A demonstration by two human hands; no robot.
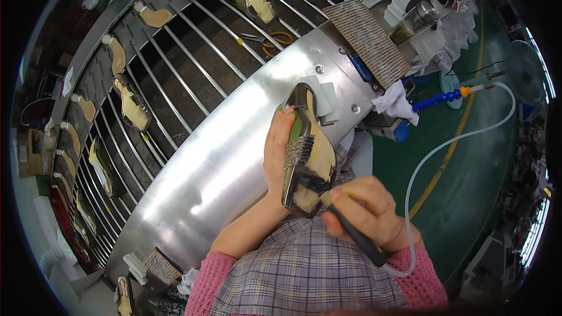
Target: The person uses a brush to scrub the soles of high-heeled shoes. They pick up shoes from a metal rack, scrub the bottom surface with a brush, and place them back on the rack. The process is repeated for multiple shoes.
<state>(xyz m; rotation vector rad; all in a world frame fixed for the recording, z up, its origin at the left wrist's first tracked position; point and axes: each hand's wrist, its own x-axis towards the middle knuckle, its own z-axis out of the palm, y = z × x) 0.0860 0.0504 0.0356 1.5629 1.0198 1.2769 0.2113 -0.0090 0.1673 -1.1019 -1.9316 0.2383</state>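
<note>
A lasted shoe upper (321, 147) is held sole side up over my lap, its toe pointing away from me. Its underside is pale tan, with a dark edge all round and a glittery band across one side. My left hand (277, 151) is closed round its left side, fingers along the green inner part. In my right hand (369, 208) is a dark-handled brush (358, 239), gripped near its bristles. The bristles touch the underside near the heel and look smeared by motion. A clear hose (417, 182) runs from the handle's end up to a blue and orange fitting (448, 97).
A curved metal ledge (216, 158) lies ahead, then a rack of steel bars (193, 52) carrying several shoes and tan insoles (153, 16). Orange-handled scissors (281, 41) lie among the bars. At right are a corrugated board (369, 41), a jar (417, 22) and a white cloth (397, 102).
</note>
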